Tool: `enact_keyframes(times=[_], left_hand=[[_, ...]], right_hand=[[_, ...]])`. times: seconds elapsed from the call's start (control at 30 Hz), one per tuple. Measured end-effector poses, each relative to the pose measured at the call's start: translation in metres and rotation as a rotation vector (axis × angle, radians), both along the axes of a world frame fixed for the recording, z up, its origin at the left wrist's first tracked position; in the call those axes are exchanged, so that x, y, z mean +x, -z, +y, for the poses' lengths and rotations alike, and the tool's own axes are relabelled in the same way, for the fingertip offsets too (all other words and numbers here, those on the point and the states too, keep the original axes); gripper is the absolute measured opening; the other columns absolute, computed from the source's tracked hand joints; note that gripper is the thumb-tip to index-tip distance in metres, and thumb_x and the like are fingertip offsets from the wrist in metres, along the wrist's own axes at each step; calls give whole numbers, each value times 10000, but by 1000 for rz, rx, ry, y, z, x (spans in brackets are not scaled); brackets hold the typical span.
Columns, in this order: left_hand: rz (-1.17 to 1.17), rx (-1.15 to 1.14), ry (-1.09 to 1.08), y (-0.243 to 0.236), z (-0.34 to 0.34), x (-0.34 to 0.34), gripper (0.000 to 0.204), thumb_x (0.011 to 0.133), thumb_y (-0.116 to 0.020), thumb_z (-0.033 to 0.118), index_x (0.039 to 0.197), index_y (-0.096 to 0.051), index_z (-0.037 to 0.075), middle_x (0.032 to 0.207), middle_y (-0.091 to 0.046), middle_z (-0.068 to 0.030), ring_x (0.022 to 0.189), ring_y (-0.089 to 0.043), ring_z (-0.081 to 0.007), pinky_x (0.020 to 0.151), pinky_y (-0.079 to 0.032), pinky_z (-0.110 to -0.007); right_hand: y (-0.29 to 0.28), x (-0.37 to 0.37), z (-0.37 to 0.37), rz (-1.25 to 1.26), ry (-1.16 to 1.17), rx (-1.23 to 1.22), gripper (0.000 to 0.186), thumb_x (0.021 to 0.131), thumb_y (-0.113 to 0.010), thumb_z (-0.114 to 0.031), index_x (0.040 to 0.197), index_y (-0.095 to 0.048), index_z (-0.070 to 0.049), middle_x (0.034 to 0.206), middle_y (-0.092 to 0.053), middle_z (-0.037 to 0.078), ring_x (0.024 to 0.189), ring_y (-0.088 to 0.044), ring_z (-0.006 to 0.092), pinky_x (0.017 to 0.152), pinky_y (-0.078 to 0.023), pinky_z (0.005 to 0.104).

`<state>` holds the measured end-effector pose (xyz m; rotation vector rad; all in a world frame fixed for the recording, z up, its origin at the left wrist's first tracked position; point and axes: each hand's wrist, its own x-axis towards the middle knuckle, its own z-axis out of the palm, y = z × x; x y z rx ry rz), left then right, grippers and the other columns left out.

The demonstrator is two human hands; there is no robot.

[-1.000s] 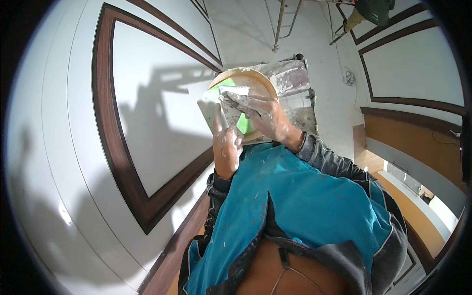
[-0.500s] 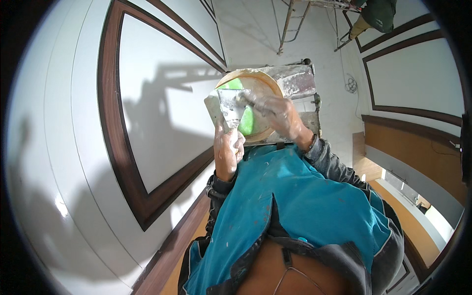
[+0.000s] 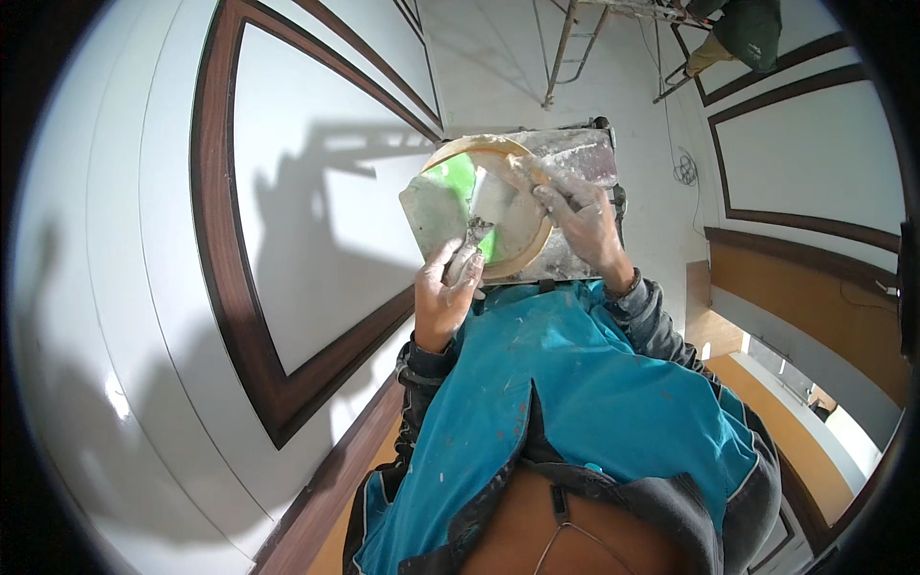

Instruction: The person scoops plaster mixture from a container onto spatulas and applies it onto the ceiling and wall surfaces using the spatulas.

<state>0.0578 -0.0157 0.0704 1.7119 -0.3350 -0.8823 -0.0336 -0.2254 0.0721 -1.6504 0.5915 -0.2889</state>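
My left hand (image 3: 448, 292) is closed round the handle of a putty knife (image 3: 478, 228). Its blade points away from me and is turned nearly edge-on, over a round, putty-smeared bucket (image 3: 537, 251). My right hand (image 3: 586, 225) is at the bucket's right rim, fingers bent round a small tool smeared with putty. That tool's kind I cannot make out. Under the knife lies a flat grey plate (image 3: 431, 213) that juts past the bucket's left side. Bright green patches (image 3: 457, 174) show beside the knife, within the rim.
The bucket stands on a putty-stained platform (image 3: 575, 158). A white wall panel with dark wood trim (image 3: 213, 192) runs close on my left. Farther off are a metal scaffold (image 3: 575, 48), a person (image 3: 747, 34) and a coiled cable (image 3: 685, 168) on the floor.
My left hand has turned the putty knife from blade-flat to nearly edge-on. My right hand has moved off the blade, rightward to the bucket's rim.
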Motion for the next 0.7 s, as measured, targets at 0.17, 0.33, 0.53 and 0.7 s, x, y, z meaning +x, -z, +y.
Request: enact_keyframes(times=[0.17, 0.33, 0.53, 0.7], left_hand=[[250, -103, -27, -3, -8, -3, 367, 975, -571, 194, 1260, -469, -14, 768, -556, -7, 514, -449, -45, 433, -385, -221], [249, -117, -71, 11, -10, -10, 317, 998, -539, 227, 1236, -486, 25, 824, -534, -5, 493, -384, -26, 409, -313, -185], [-152, -78, -69, 25, -11, -20, 387, 1002, -528, 207, 1305, -467, -26, 867, -573, -17, 555, -374, -17, 459, -315, -183], [-332, -49, 14, 15, -15, -18, 367, 986, -532, 162, 1264, -492, -75, 958, -626, -140, 771, -545, -164, 698, -446, -286]], right_hand=[[18, -1, 10, -50, 67, -136, 352, 913, -592, -80, 1257, -606, -9, 1133, -690, 159, 927, -651, 166, 855, -507, 305], [36, 4, 15, -171, 105, -194, 322, 950, -564, -95, 1254, -609, 2, 1048, -705, 117, 834, -607, 109, 773, -505, 269], [34, 5, 19, -47, 119, -98, 320, 904, -615, -112, 1196, -635, 17, 1092, -691, 202, 961, -663, 184, 881, -499, 322], [40, 7, 23, -82, 97, -167, 312, 929, -623, -135, 1198, -639, 23, 978, -718, 131, 810, -621, 106, 750, -513, 269]])
